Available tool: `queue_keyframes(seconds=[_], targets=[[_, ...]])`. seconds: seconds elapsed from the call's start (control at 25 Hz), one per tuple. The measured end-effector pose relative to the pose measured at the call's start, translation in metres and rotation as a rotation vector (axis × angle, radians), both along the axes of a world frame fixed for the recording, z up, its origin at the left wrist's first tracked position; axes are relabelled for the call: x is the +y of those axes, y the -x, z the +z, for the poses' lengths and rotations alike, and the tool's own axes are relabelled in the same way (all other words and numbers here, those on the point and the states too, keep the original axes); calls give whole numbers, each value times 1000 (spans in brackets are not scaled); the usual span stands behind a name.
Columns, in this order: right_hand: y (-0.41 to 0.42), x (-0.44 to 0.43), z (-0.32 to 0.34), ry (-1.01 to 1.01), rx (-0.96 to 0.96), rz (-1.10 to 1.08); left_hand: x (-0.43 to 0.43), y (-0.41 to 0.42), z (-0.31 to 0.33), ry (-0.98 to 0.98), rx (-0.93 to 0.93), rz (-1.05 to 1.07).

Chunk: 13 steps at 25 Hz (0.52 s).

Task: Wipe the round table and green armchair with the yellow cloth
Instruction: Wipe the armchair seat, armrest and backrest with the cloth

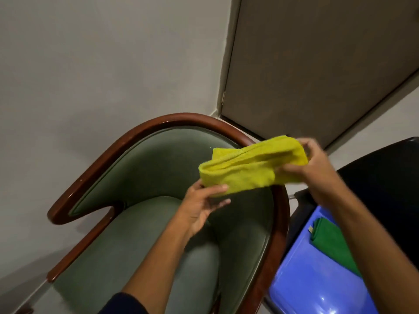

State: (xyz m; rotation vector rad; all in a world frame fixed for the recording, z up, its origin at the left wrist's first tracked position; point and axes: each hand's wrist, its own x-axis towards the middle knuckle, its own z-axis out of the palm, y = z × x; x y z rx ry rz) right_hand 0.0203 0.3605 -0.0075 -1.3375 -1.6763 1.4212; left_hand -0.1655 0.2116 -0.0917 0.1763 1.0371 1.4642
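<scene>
The yellow cloth (251,164), folded into a thick band, hangs in the air above the green armchair (145,173). My left hand (204,205) pinches its lower left end between thumb and fingers. My right hand (310,164) grips its right end, fingers curled around the fold. The armchair has green upholstery and a curved dark wooden frame (95,168); its seat lies under my forearms. The dark round table (385,177) shows partly at the right edge, behind my right arm.
A blue plastic container (317,279) stands to the right of the chair with a folded green cloth (328,241) in it. A grey wall runs behind the chair, and a closed door (317,64) fills the upper right.
</scene>
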Motion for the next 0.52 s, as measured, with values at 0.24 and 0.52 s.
queue_keyframes(seconds=[0.24, 0.52], targets=[[49, -1, -58, -596, -750, 116, 13, 47, -19, 366, 1516, -170], [132, 54, -94, -885, -915, 220, -37, 225, -48, 761, 1999, -313]])
